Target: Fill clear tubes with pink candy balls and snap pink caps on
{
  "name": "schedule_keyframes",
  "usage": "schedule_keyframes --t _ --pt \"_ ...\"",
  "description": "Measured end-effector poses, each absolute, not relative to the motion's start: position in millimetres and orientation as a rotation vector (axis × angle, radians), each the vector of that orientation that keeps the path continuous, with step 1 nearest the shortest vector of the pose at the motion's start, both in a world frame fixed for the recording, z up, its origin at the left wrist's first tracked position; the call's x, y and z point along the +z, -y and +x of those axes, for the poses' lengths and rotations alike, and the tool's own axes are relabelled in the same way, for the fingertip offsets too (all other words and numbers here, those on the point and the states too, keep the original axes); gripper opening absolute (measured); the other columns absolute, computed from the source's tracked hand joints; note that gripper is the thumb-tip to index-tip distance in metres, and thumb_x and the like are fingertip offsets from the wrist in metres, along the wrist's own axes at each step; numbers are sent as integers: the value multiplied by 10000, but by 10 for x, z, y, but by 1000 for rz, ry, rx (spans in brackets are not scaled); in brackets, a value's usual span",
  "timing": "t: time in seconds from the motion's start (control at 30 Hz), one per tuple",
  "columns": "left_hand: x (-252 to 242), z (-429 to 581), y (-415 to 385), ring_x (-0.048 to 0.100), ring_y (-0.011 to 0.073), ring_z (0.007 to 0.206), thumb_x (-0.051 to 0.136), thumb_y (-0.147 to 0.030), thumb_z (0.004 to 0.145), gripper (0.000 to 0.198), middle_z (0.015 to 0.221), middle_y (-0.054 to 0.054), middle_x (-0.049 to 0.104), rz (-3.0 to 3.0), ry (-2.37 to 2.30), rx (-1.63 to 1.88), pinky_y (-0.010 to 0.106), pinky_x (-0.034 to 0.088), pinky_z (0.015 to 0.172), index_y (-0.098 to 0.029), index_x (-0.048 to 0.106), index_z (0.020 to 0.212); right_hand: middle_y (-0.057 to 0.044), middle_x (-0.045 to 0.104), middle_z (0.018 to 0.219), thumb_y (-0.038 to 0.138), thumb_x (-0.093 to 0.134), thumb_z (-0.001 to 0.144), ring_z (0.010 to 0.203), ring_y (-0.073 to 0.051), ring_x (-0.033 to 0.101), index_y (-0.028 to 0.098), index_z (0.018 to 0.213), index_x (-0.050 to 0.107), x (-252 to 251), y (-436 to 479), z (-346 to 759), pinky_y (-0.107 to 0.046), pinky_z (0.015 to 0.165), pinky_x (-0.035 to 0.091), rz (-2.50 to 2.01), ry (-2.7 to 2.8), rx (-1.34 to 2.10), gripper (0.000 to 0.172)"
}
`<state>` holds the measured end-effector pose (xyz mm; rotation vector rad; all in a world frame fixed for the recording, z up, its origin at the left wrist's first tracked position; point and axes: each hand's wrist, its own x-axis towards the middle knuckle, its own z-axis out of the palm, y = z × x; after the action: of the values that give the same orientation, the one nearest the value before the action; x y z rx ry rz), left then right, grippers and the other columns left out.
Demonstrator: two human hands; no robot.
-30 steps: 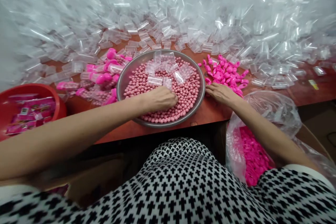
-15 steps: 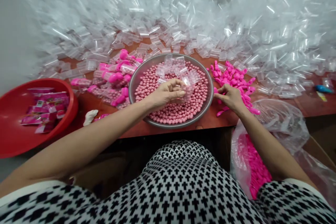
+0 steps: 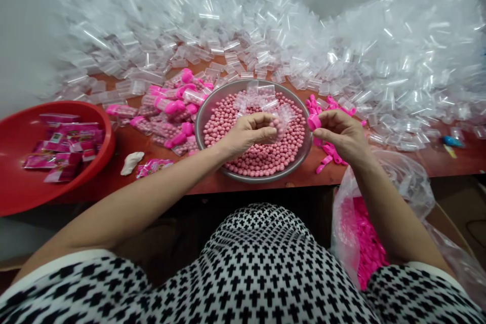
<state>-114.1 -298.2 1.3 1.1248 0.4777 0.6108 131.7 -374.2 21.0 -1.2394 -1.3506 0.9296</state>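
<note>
My left hand (image 3: 252, 134) is closed around a small clear plastic container (image 3: 280, 125) with pink balls inside, held above the grey bowl (image 3: 201, 134). Round pink candy-like balls (image 3: 261, 163) fill that bowl, and several clear containers (image 3: 258, 93) lie on top of them. Just past the bowl's right rim, my right hand (image 3: 343, 134) pinches a bright pink cap (image 3: 314, 121) between thumb and fingers. More pink caps (image 3: 329, 154) lie on the table under and behind this hand. Filled containers with pink caps (image 3: 170, 106) are heaped to the left of the bowl.
Clear empty containers (image 3: 228, 20) rise in a large heap along the back. At left, a red basin (image 3: 106, 147) holds pink packets (image 3: 68, 147). A white lump (image 3: 132, 163) lies near it. At lower right hangs a plastic bag (image 3: 345, 243) of pink caps.
My right hand has lifted from the pile of caps with one pink cap in its fingers. My left hand still holds its container over the bowl. The view has shifted slightly.
</note>
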Motion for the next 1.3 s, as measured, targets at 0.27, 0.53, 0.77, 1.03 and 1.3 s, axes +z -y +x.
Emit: schedule_keyframes --t 0.27,0.53,0.77,1.03,1.3 --pt "-5 -1136 2970 674 136 812 840 -340 753 339 894 43 722 1276 -475 581 280 574 784 -139 739 1007 -38 771 1139 300 722 863 995 -223 733 288 1162 736 390 3696 1002 -359 912 577 -1308 1983 405 300" --pt "-20 -1202 2881 660 164 827 647 -288 879 238 919 61 733 1759 -514 543 295 520 771 -149 732 1052 -38 787 953 399 694 879 819 -199 720 248 1075 759 426 3661 979 -321 786 576 -1407 2002 520 256" --pt "27 -945 2824 667 225 832 517 -182 936 253 974 118 734 2689 -668 115 309 444 710 -143 767 919 15 678 832 497 828 745 721 -143 622 263 1130 704 328 3622 1119 -275 647 526 -1339 1482 751 467" --pt "-22 -977 2795 688 179 870 673 -246 881 156 950 70 747 1749 -585 465 325 528 832 -149 712 997 5 687 857 483 892 664 763 -165 663 265 930 667 328 3716 1224 -297 679 591 -1246 1268 847 411" --pt "45 -1203 2972 699 154 894 857 -366 758 352 976 73 747 1198 -477 560 295 581 825 -154 710 998 -23 748 969 503 821 769 891 -191 702 269 1098 727 396 3666 1084 -328 813 578 -1218 1542 768 415"
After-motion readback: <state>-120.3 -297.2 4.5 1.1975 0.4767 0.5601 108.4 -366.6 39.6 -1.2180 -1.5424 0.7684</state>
